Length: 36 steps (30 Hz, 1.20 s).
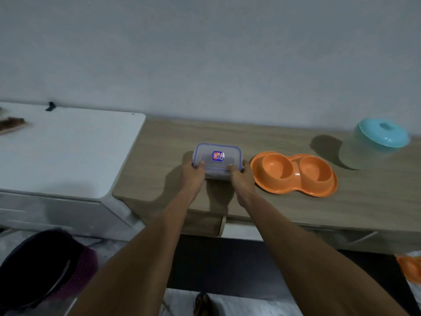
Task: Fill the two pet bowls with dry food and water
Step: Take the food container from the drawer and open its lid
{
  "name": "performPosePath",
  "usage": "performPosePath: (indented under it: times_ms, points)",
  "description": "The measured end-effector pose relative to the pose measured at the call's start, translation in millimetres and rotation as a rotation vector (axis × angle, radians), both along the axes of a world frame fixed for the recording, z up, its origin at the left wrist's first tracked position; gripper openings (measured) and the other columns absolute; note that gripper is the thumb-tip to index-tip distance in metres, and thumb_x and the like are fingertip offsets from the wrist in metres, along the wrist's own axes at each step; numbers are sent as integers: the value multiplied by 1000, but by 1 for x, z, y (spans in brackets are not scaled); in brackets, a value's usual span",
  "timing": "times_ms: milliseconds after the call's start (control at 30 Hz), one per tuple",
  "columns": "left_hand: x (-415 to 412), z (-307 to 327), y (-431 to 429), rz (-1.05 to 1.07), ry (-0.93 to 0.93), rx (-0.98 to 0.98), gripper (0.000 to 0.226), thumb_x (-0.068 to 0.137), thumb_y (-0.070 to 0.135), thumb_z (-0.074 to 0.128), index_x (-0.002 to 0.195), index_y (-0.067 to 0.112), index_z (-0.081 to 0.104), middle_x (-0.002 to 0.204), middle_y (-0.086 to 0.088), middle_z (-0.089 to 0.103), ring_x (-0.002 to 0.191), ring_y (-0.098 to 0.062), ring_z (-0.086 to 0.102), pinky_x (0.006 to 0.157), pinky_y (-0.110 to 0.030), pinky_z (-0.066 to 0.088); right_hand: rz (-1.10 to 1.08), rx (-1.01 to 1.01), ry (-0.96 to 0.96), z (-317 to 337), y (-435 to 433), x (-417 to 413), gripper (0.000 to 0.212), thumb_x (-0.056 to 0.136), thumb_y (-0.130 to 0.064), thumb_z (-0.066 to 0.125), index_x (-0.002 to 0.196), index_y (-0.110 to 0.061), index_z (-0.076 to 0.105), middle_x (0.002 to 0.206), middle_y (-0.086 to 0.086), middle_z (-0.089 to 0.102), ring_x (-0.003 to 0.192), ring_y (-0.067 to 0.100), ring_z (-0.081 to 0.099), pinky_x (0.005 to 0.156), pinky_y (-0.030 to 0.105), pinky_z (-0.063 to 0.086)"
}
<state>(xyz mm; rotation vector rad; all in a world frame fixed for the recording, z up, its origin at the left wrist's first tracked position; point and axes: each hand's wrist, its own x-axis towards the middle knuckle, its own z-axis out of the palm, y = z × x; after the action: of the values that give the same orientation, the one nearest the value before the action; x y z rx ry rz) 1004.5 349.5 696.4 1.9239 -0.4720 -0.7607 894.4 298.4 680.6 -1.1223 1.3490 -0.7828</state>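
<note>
A clear plastic container with a blue-rimmed lid and a sticker (217, 157) sits on the wooden counter (159, 160). My left hand (192, 175) grips its near left corner and my right hand (241, 179) grips its near right corner, thumbs on the lid. Its contents cannot be made out. Just to the right lies an orange double pet bowl (293, 174), both cups bare inside. Farther right, by the wall, stands a translucent jug with a teal lid (378, 140).
A white cabinet top (68, 151) adjoins the counter on the left, with a brown object at its far left edge. A dark and maroon basket (45, 267) sits on the floor at lower left. Another orange item (410, 267) shows at the right edge.
</note>
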Motion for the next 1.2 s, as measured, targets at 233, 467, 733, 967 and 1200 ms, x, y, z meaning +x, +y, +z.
performPosePath:
  times_ms: [233,467,733,967,1200]
  points:
    - [13,-18,-12,-69,90,17,28,98,19,56,119,1,62,108,-13,67,89,-18,57,73,-25,39,-7,29,61,-10,-17,6,43,96,-21,56,137,-14,50,121,4,61,109,21,59,97,38,49]
    - [32,-20,-34,-50,112,50,25,94,34,57,97,10,63,91,-8,66,84,-24,61,75,-35,52,-99,0,185,-14,-42,0,34,98,-29,51,123,-7,58,116,9,63,103,25,58,83,34,43]
    - [43,-11,-86,-43,-116,337,64,102,49,24,137,3,51,140,-20,52,128,-37,49,103,-39,38,-116,2,367,-20,-83,17,49,102,-38,35,121,2,58,121,21,62,112,37,57,87,38,41]
    - [44,-21,-92,-88,-212,356,61,102,47,27,134,3,54,138,-21,53,127,-36,49,99,-36,38,-74,7,433,-30,-94,19,52,101,-41,32,119,1,58,122,24,61,112,39,56,89,39,40]
    - [47,-25,-95,-110,-218,351,61,101,46,26,133,3,56,139,-20,53,127,-36,49,100,-38,38,-95,-126,525,-35,-94,18,47,100,-39,36,104,0,62,105,22,66,100,39,62,76,35,36]
